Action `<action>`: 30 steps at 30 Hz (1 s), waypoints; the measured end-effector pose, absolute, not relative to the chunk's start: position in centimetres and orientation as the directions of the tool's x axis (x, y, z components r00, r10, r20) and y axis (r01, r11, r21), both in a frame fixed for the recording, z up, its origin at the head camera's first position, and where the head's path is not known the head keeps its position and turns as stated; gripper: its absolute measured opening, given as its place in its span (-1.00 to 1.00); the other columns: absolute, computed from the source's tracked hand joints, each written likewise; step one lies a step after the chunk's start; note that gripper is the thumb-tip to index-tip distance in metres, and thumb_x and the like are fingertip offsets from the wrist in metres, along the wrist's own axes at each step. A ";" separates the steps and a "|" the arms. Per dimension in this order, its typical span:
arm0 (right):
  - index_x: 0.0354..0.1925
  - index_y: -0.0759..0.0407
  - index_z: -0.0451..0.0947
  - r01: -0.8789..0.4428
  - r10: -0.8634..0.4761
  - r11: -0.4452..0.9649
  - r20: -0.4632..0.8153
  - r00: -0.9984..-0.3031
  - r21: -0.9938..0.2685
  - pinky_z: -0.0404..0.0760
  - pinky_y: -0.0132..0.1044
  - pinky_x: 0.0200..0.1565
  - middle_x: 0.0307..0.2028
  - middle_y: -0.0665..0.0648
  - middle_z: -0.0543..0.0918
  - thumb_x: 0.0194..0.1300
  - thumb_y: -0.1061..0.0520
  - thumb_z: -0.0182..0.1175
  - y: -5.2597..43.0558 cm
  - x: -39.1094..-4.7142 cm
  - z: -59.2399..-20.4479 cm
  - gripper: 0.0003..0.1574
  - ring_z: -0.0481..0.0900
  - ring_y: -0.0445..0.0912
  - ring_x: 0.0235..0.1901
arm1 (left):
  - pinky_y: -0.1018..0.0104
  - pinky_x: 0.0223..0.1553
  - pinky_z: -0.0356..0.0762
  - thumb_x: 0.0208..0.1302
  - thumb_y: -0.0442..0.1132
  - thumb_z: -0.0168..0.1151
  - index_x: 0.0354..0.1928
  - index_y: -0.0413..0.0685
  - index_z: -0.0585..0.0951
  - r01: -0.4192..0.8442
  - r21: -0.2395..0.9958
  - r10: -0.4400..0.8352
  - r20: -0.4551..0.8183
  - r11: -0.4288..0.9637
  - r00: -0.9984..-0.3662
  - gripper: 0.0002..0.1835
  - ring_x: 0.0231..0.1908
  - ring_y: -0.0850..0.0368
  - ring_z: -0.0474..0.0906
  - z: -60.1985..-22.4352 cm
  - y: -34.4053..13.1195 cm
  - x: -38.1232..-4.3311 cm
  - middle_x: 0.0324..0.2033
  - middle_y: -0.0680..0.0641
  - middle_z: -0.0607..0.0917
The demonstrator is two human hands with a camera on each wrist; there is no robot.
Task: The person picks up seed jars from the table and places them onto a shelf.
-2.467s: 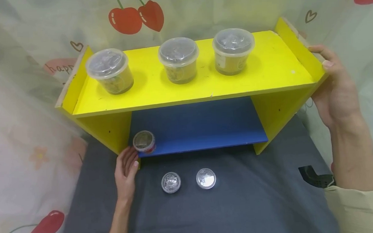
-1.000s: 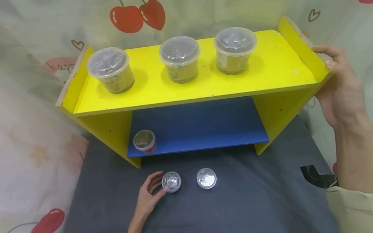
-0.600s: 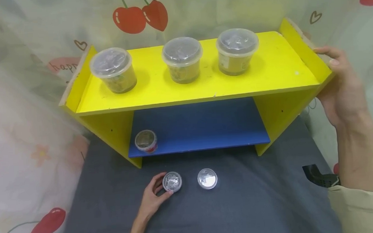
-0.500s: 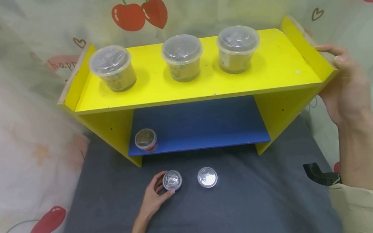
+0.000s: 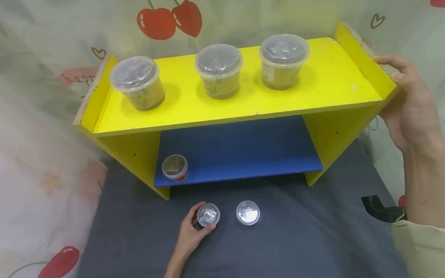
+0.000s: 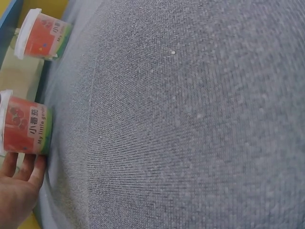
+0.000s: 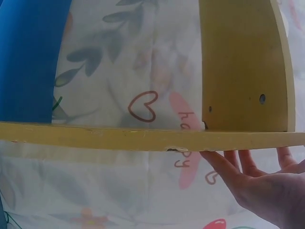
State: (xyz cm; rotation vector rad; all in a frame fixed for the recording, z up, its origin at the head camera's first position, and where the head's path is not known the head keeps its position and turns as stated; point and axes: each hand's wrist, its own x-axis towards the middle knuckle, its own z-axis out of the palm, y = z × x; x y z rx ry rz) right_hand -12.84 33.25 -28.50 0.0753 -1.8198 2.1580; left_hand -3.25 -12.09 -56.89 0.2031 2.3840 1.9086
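Observation:
My left hand (image 5: 189, 236) holds a small round plastic tub (image 5: 209, 215) on the grey cloth, thumb on its near side and fingers on its far left side. In the left wrist view this tub (image 6: 26, 124) carries a red and green "My little garden" label with tomatoes, and fingertips touch its side. A matching tub (image 5: 248, 213) stands just to the right. My right hand (image 5: 411, 97) rests against the outside of the yellow shelf's right panel (image 5: 364, 62). In the right wrist view its fingers (image 7: 248, 164) look fairly straight, tips at the panel.
Three clear lidded cups, at left (image 5: 138, 84), middle (image 5: 220, 72) and right (image 5: 284, 61), stand on the yellow upper board (image 5: 250, 98). Another tub (image 5: 175, 168) sits at the left end of the blue lower board (image 5: 245, 148). A printed curtain (image 5: 47, 47) hangs behind.
My left hand left the tub on the blue board, came down to the left tub on the cloth and took hold of it. That tub has shifted slightly right. My right hand stays at the shelf.

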 end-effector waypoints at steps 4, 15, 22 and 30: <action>0.35 0.10 0.29 -0.267 0.216 -0.147 0.232 -0.948 -0.953 0.47 -0.23 -0.06 0.18 0.21 0.38 0.46 0.07 -0.08 33.3 -12.8 -28.5 -0.46 0.42 0.09 0.00 | 0.07 0.06 0.55 -0.05 -0.48 0.53 0.30 -0.34 0.43 0.054 0.972 0.146 0.021 0.230 -0.989 -0.21 0.08 -0.15 0.57 -57.7 -12.0 -3.4 0.17 -0.29 0.57; 0.34 0.09 0.30 -0.252 0.240 -0.156 0.211 -0.947 -0.955 0.49 -0.22 -0.09 0.08 0.23 0.45 0.45 0.07 -0.08 33.1 -13.0 -28.8 -0.46 0.44 0.07 -0.04 | 0.23 0.09 0.54 -0.08 -0.37 0.60 0.30 -0.05 0.51 0.042 0.970 0.148 0.006 0.239 -0.989 -0.20 0.12 -0.04 0.57 -60.6 -13.2 -3.9 0.17 -0.15 0.60; 0.34 0.11 0.30 -0.261 0.243 -0.171 0.216 -0.946 -0.950 0.49 -0.24 -0.12 0.12 0.22 0.43 0.44 0.08 -0.07 33.1 -13.0 -28.8 -0.46 0.44 0.06 -0.05 | 0.11 -0.04 0.62 -0.10 -0.45 0.58 0.25 -0.23 0.50 0.104 0.966 0.124 0.075 0.238 -0.989 -0.23 0.01 -0.07 0.61 -58.5 -12.7 -4.2 0.08 -0.23 0.63; 0.34 0.13 0.31 -0.276 0.232 -0.179 0.232 -0.945 -0.944 0.50 -0.23 -0.13 0.11 0.24 0.44 0.45 0.08 -0.09 33.3 -12.9 -28.7 -0.46 0.45 0.07 -0.07 | 0.15 -0.12 0.63 -0.08 -0.43 0.58 0.23 -0.25 0.49 0.153 0.971 0.171 0.121 0.185 -0.978 -0.25 -0.01 0.02 0.59 -56.5 -12.2 -3.9 0.05 -0.25 0.63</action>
